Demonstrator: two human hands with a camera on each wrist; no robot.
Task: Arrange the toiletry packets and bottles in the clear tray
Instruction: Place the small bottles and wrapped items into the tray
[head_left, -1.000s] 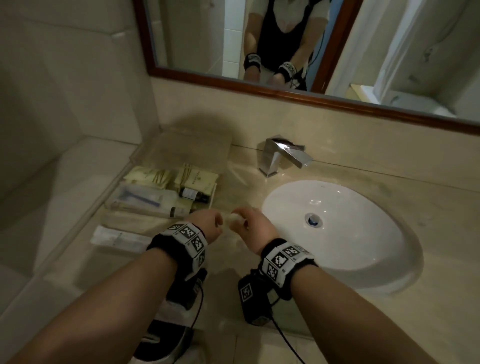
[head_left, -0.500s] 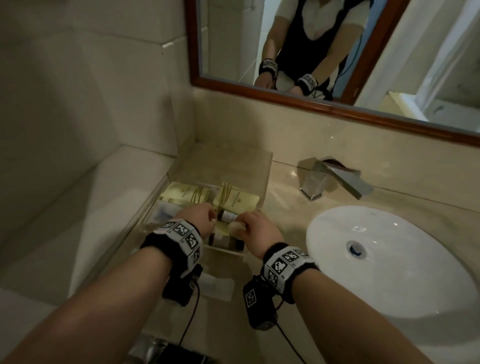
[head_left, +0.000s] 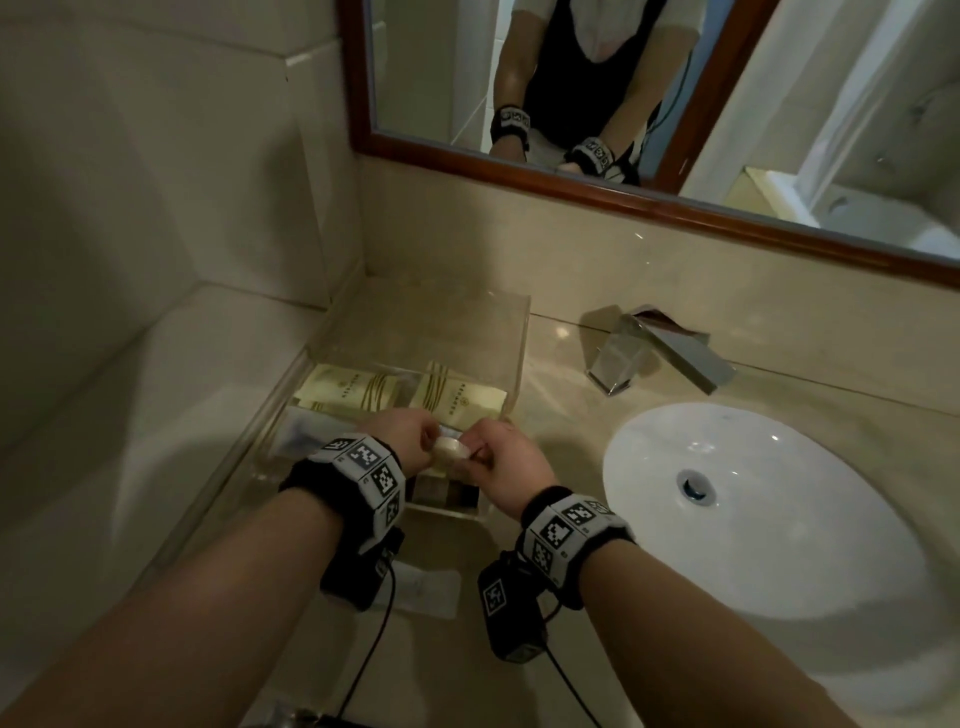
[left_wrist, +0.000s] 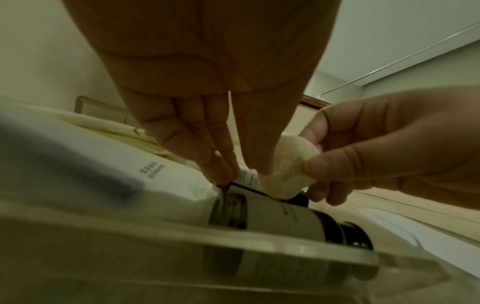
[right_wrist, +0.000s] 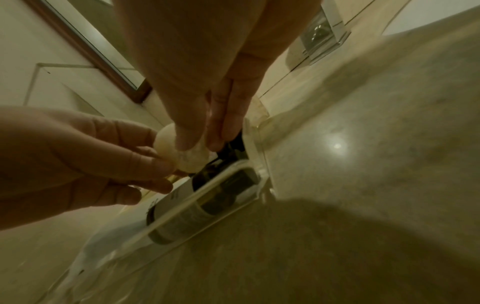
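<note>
A small round white wrapped soap (head_left: 451, 448) hangs just above the front right part of the clear tray (head_left: 519, 353). My left hand (head_left: 410, 436) and right hand (head_left: 498, 457) both pinch it from either side. In the left wrist view the soap (left_wrist: 288, 164) sits between my left fingertips (left_wrist: 221, 170) and the right hand's fingers. The right wrist view shows the soap (right_wrist: 182, 154) right over a dark bottle (right_wrist: 207, 197) lying along the tray's front wall. Two cream packets (head_left: 353, 392) lie at the tray's back, with a white packet (left_wrist: 155, 174) beside the bottle (left_wrist: 280, 222).
A white packet (head_left: 426, 590) lies on the counter in front of the tray, under my left wrist. The white basin (head_left: 779, 519) and chrome faucet (head_left: 654, 353) are to the right. A wood-framed mirror (head_left: 623, 202) and the tiled wall close off the back and left.
Both hands have carried the soap from the counter beside the basin leftward and away to above the tray's front. Over the last half second they have barely moved.
</note>
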